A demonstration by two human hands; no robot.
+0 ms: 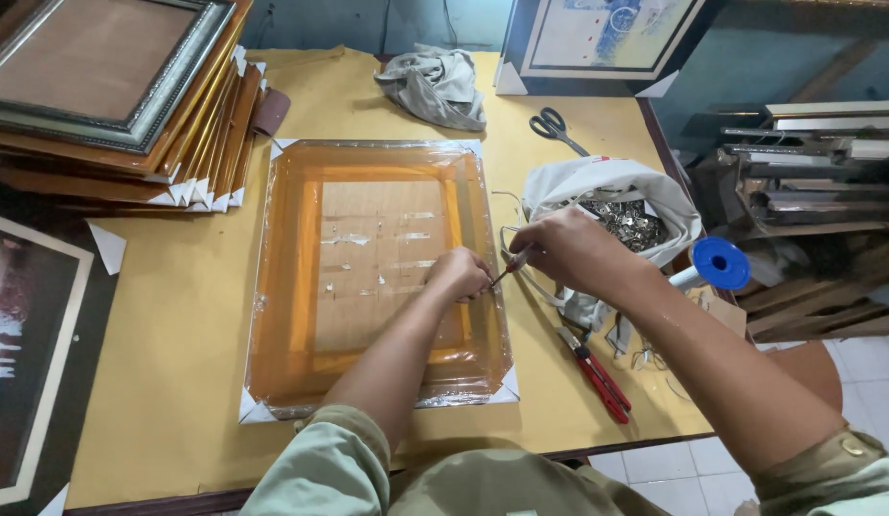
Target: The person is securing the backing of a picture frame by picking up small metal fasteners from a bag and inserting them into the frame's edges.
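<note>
An orange picture frame (pixel 301 287), wrapped in clear plastic with white corner guards, lies back-up on the yellow table (pixel 177 382). My left hand (pixel 459 274) is closed in a fist and presses on the frame's right rail. My right hand (pixel 574 250) grips a small screwdriver (pixel 514 266) with a red handle. Its tip points at the rail right beside my left hand's fingers. What my left fingers pinch is hidden.
A white bag of small metal hardware (pixel 636 220) sits right of the frame, with a blue spool (pixel 720 263) beside it. Red-handled pliers (pixel 597 373) lie near the front edge. Scissors (pixel 554 126), a grey cloth (pixel 435 86) and a stack of frames (pixel 119 105) lie further back.
</note>
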